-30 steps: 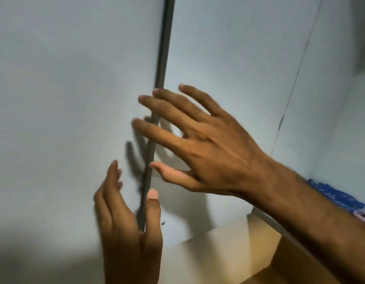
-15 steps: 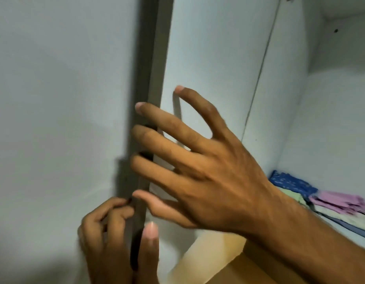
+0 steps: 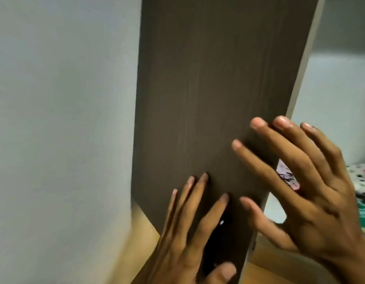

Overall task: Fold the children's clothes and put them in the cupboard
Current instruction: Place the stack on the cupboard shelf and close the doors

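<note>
A dark brown cupboard door (image 3: 208, 89) fills the middle of the view. My left hand (image 3: 183, 242) lies against its lower face with the fingers stretched out and the thumb low near a dark handle. My right hand (image 3: 312, 197) is spread wide, fingertips on the door close to its right edge. Neither hand holds anything. Folded children's clothes (image 3: 361, 179), white with dots and green below, lie inside the cupboard at the far right. A pink patterned piece (image 3: 288, 177) shows between my right fingers.
A pale grey panel (image 3: 64, 119) takes up the whole left side. The cupboard's pale inside wall (image 3: 331, 99) shows to the right of the door. A light wooden surface (image 3: 142, 228) appears below, beside the door's bottom corner.
The door has swung, so its dark face now shows broad instead of a thin edge. My left fingers have uncurled from the door's edge and lie flat. My right hand shifted right.
</note>
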